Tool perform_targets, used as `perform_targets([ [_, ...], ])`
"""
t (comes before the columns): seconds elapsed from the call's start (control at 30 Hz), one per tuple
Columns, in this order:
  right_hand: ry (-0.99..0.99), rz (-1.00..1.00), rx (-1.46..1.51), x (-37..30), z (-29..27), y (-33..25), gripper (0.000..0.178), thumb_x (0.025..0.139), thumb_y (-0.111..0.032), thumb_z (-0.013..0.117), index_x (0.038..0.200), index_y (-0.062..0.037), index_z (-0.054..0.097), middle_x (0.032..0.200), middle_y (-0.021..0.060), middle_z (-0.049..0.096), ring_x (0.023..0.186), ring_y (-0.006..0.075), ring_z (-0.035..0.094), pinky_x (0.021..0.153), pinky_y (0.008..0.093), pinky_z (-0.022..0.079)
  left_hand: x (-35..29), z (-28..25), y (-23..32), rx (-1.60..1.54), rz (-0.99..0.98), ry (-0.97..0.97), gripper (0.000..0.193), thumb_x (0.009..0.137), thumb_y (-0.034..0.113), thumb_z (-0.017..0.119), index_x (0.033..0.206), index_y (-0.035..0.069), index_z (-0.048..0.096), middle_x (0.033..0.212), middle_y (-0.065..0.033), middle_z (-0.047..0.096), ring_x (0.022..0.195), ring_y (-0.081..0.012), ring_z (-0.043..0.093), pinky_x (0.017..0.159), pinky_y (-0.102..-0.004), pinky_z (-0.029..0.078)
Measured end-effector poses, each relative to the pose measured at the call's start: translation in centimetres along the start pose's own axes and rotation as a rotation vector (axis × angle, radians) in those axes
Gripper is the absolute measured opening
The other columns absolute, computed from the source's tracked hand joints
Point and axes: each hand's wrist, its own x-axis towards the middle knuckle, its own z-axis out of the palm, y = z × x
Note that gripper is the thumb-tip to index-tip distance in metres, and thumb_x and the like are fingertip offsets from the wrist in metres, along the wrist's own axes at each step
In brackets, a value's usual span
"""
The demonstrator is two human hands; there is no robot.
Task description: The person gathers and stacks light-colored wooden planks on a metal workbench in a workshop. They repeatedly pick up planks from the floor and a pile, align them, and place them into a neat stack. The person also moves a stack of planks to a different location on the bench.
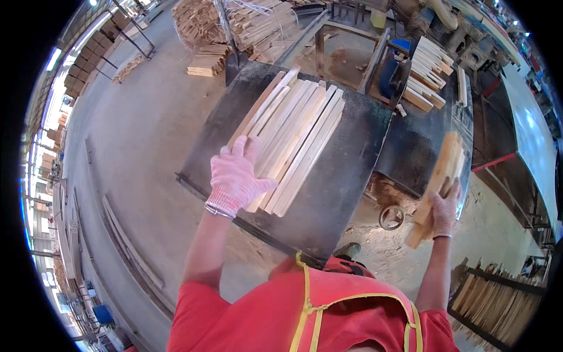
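Note:
A row of pale wooden strips (pixel 296 138) lies side by side on a dark metal table in front of me. My left hand (pixel 237 176), in a pinkish knit glove, rests on the near left corner of that row. Its fingers are stretched over the strips and the thumb spreads toward their near ends. Off to the right, my right hand (pixel 444 212), also gloved, is closed round a few wooden strips (pixel 441 176) held together, apart from the table's row. The right palm side is partly hidden by the wood.
Beside the dark table (pixel 363 141) is a second machine table (pixel 413 138) carrying more wooden strips (pixel 425 76). A handwheel (pixel 391 217) sits below it. Bundled wood (pixel 205 26) is stacked on the floor beyond. A rack of strips (pixel 498 305) stands at the lower right.

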Motion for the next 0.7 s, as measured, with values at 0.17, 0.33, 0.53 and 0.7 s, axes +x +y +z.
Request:
perform_targets([
  [0.17, -0.129, -0.090, -0.035, -5.8, 10.1, -7.9, 0.099, 0.074, -0.013, 0.078, 0.160, 0.0028, 0.032, 0.155, 0.0220, 0.038, 0.141, 0.0365, 0.044, 0.120, 0.0416, 0.039, 0.9, 1.4, -2.4, -0.090, 0.136, 0.082, 0.108, 0.077, 0.054, 0.080, 0.164, 0.011, 0.033, 0.168, -0.0142, 0.033, 0.147, -0.0361, 0.041, 0.117, -0.0485, 0.040],
  [0.33, -0.190, -0.118, -0.301, -9.1, 16.9, -11.9, 0.102, 0.074, -0.030, 0.081, 0.158, 0.0039, 0.034, 0.159, 0.0234, 0.037, 0.141, 0.0379, 0.048, 0.119, 0.0405, 0.041, 1.3, 0.7, -2.9, -0.154, 0.137, 0.089, 0.106, 0.078, 0.054, 0.080, 0.163, 0.011, 0.034, 0.167, -0.0149, 0.033, 0.145, -0.0369, 0.044, 0.115, -0.0480, 0.043],
  [0.53, -0.493, 0.024, -0.781, -16.2, 23.3, -15.9, 0.109, 0.081, -0.055, 0.078, 0.167, -0.0119, 0.027, 0.172, 0.0208, 0.024, 0.146, 0.0435, 0.042, 0.118, 0.0475, 0.040, 2.0, 3.3, -4.0, -0.158, 0.183, 0.259, 0.098, 0.080, 0.056, 0.078, 0.157, 0.008, 0.042, 0.161, -0.0164, 0.038, 0.133, -0.0408, 0.052, 0.108, -0.0517, 0.048],
  [0.7, -0.332, -0.158, -0.403, -16.9, 24.1, -9.6, 0.091, 0.082, -0.048, 0.077, 0.156, -0.0090, 0.040, 0.158, 0.0235, 0.038, 0.139, 0.0424, 0.047, 0.115, 0.0478, 0.043, 3.0, 5.0, -3.3, -0.113, 0.352, 0.498, 0.092, 0.080, 0.053, 0.080, 0.153, 0.005, 0.048, 0.158, -0.0210, 0.045, 0.131, -0.0420, 0.054, 0.108, -0.0481, 0.049],
])
